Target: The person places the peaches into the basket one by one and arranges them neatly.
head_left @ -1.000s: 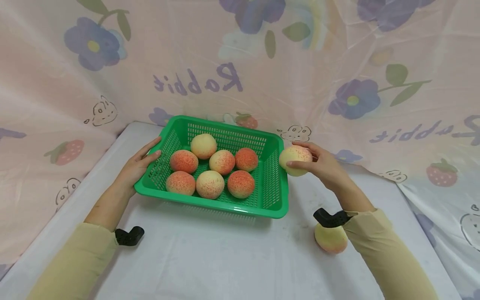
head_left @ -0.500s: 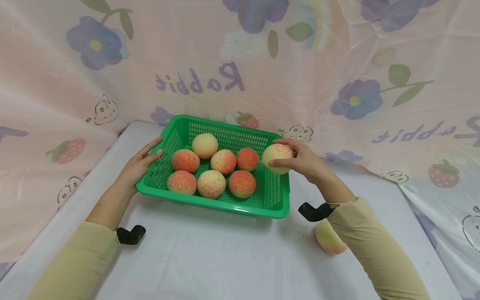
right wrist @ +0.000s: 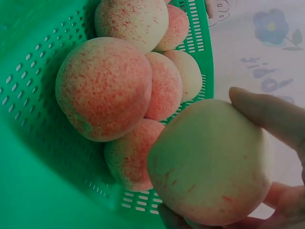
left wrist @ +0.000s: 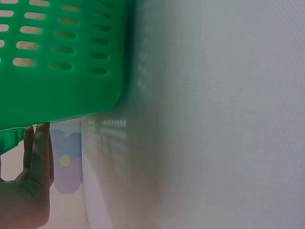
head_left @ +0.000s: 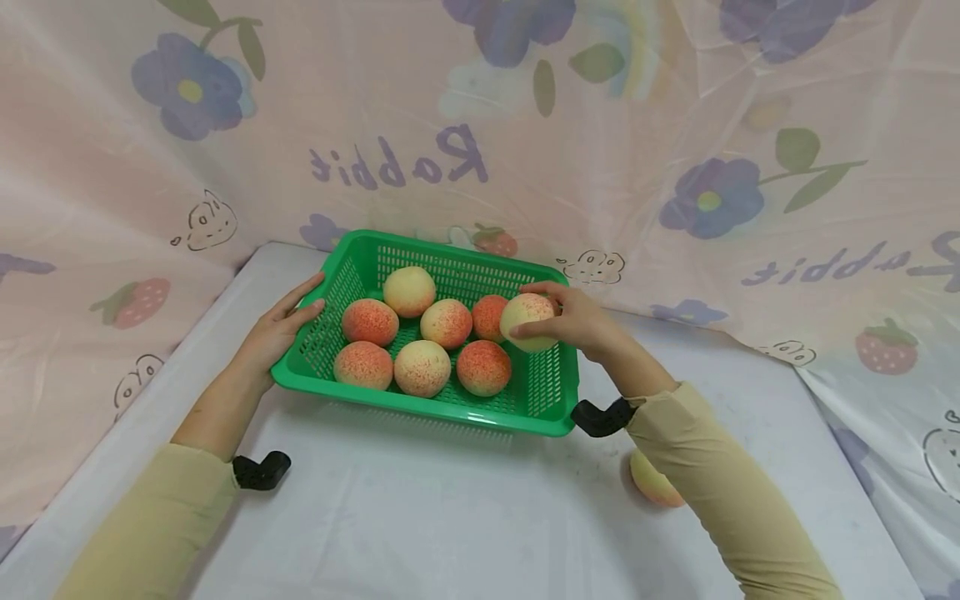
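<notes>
A green plastic basket (head_left: 423,407) stands on the white-covered table, holding several peaches (head_left: 422,367) in yellow and red. Against its left rim rests my left hand (head_left: 272,337); in the left wrist view its visible fingers (left wrist: 40,152) look straight along the basket wall. My right hand (head_left: 577,321) grips a pale yellow peach (head_left: 527,323) with a red-speckled top, inside the basket's right part. Thumb and fingers lie around this peach in the right wrist view, close to the red peaches (right wrist: 105,88). It partly covers a red peach (head_left: 488,317) in the head view.
Another yellow peach (head_left: 654,479) lies on the table right of the basket, partly hidden by my right sleeve (head_left: 720,483). A printed cloth (head_left: 600,167) hangs behind the table. Both wrists carry black mounts (head_left: 261,471).
My right hand has carried its peach leftward from outside the right rim to inside the basket. My left hand and the basket have stayed in place.
</notes>
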`<state>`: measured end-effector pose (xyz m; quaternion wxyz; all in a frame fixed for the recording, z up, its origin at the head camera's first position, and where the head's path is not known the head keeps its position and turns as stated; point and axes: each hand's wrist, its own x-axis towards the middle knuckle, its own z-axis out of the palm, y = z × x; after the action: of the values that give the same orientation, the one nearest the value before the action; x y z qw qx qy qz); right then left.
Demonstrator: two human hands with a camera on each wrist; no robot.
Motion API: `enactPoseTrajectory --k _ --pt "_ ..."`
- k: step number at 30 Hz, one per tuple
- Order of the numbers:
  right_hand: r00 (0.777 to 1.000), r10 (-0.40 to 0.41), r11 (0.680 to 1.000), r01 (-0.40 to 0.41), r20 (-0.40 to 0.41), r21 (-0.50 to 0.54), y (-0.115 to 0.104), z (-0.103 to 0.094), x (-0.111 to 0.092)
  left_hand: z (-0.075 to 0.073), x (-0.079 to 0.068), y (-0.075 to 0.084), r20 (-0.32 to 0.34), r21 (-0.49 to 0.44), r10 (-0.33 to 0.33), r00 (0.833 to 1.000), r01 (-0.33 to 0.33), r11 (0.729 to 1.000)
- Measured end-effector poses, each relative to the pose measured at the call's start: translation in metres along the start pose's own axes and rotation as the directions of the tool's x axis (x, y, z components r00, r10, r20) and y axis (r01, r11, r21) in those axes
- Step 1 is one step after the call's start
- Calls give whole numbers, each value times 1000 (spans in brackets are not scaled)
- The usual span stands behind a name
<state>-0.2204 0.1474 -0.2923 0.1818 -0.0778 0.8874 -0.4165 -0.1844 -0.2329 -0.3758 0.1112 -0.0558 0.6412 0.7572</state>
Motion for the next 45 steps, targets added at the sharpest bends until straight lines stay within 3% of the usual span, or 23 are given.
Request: enactPoseTrajectory --k 5,12,17,24,39,45 --pt "999 23 999 -22 30 -39 -2 5 3 1 0 0 3 -4 4 1000 -4 1000" --pt "993 -1 992 15 115 -123 -1 5 3 1 0 0 6 -11 -1 1000 1 1000" --pt "990 1 995 13 142 -100 4 4 2 -1 -1 -1 15 -30 6 1000 -5 1000" --pt "968 15 998 1 251 -63 10 7 -3 1 -1 0 15 -18 0 1000 0 1000" --pt "969 -111 994 103 221 48 37 -18 -22 0 1 -1 4 -7 -4 1000 4 1000" --pt "974 -119 988 97 190 120 48 -21 -30 0 0 -1 5 -24 2 1000 -2 1000"
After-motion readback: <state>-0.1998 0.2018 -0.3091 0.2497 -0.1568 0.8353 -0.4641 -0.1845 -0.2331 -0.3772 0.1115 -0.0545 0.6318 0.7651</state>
